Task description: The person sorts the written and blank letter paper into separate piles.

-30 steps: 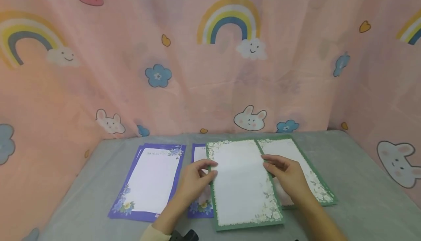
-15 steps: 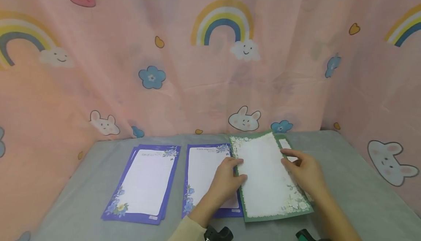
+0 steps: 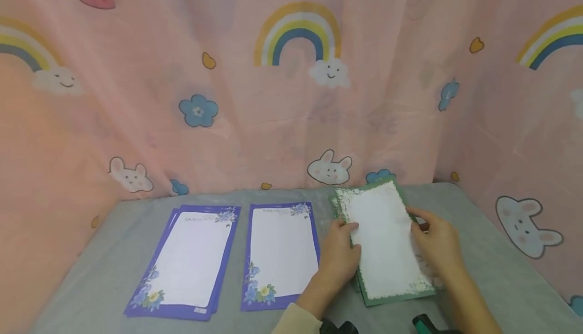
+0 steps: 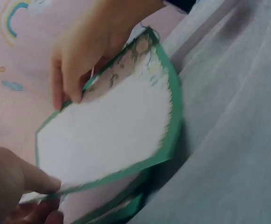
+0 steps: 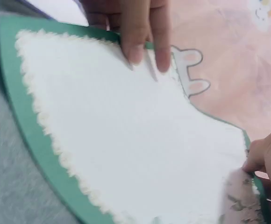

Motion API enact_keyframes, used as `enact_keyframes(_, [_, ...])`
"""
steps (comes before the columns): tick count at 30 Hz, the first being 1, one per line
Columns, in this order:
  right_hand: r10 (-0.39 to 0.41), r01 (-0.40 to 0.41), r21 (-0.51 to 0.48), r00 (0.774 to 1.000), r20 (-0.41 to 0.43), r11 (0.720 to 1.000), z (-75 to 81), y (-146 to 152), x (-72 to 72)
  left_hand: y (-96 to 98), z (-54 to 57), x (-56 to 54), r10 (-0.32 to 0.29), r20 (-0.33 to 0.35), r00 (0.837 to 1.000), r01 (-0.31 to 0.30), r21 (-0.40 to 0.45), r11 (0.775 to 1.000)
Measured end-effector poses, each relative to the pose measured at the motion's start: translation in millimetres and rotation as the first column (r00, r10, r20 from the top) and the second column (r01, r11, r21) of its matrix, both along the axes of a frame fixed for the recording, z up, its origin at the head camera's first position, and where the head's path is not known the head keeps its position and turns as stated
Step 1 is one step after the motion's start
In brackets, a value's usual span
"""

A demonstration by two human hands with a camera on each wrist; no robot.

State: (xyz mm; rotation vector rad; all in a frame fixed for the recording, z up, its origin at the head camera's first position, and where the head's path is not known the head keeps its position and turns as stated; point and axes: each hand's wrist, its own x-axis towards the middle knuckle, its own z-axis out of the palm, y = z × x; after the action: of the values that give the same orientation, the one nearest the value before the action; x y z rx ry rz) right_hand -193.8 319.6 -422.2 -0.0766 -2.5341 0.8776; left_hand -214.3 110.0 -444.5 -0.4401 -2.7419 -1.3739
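Note:
A green-bordered sheet of floral paper [image 3: 382, 243] is held between both hands at the table's right. My left hand [image 3: 337, 253] pinches its left edge, thumb and fingertips lying over the border. At the opposite edge, the right hand [image 3: 438, 243] grips the paper the same way. The sheet bows between the hands in the right wrist view, its white face [image 5: 126, 112] upward. Beneath it, another green-bordered sheet [image 3: 334, 203] pokes out along the left side, mostly hidden. In the left wrist view its green edge [image 4: 126, 210] shows below the held paper.
A stack of purple-bordered sheets with blue flowers [image 3: 191, 258] lies at the left of the grey-covered table [image 3: 100, 273]. Another purple-bordered sheet [image 3: 282, 253] lies mid-table, beside the left forearm. A pink cartoon-print curtain [image 3: 255, 141] rises behind.
Both hands have carried the green-bordered sheet rightward, from beside and partly over the middle purple sheet to above the other green sheet. The middle purple sheet is now almost fully uncovered.

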Motion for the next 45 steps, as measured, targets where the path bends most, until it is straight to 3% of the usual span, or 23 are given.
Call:
enact_keyframes(4, [-0.001,0.007,0.047,0.991,-0.131,0.999,-18.1,4,-4.2,15.4,-3.7,2.7,0.054,-0.052,0.997,-0.060,-0.112,0.992])
enact_keyframes(7, [0.008,0.010,0.086,0.981,-0.195,0.996,-34.8,3,-5.6,20.7,-8.3,5.7,0.081,-0.104,0.991,-0.102,-0.227,0.968])
enact_keyframes(11, [0.024,-0.012,0.080,0.987,-0.160,0.997,-47.8,2,-5.0,22.8,-16.6,7.1,0.095,-0.162,0.982,-0.144,-0.328,0.934])
enact_keyframes(15, [0.031,-0.020,0.078,0.991,-0.132,0.997,-52.0,3,-7.9,22.8,-18.3,4.6,0.116,-0.176,0.978,-0.170,-0.335,0.927])
enact_keyframes(19, [0.058,-0.044,0.165,0.995,-0.083,0.985,-54.6,6,-12.1,25.3,-14.3,3.0,0.136,-0.143,0.980,-0.181,-0.383,0.906])
enact_keyframes(23, [0.050,-0.047,0.260,0.999,-0.004,0.964,-58.2,7,-14.1,29.6,-7.9,4.2,0.157,-0.084,0.984,-0.178,-0.487,0.855])
enact_keyframes(27, [0.025,-0.033,0.278,0.999,0.032,0.960,-60.7,6,-13.9,31.8,-4.1,5.5,0.173,-0.054,0.983,-0.174,-0.549,0.818])
enact_keyframes(33, [0.011,-0.022,0.269,0.999,0.042,0.963,-60.5,2,-13.6,30.6,-3.8,4.7,0.192,-0.019,0.981,-0.167,-0.588,0.792])
enact_keyframes(35, [0.009,-0.022,0.267,0.999,0.050,0.963,-60.5,2,-14.0,29.5,-3.7,3.8,0.195,-0.003,0.981,-0.160,-0.589,0.792])
enact_keyframes(37, [0.009,-0.023,0.268,0.999,0.051,0.963,-60.4,2,-15.0,27.4,-2.4,2.4,0.191,0.011,0.982,-0.150,-0.572,0.806])
enact_keyframes(39, [0.010,-0.021,0.268,0.999,0.041,0.963,-60.3,3,-16.2,24.1,0.2,0.4,0.178,0.037,0.983,-0.132,-0.527,0.840])
enact_keyframes(43, [0.003,-0.010,0.274,1.000,0.026,0.962,-60.0,5,-17.2,12.6,7.4,-2.6,0.098,0.106,0.990,-0.053,-0.364,0.930])
enact_keyframes(45, [0.002,-0.010,0.277,1.000,0.030,0.961,-59.5,6,-17.2,4.5,10.7,-1.9,0.045,0.128,0.991,-0.005,-0.294,0.956])
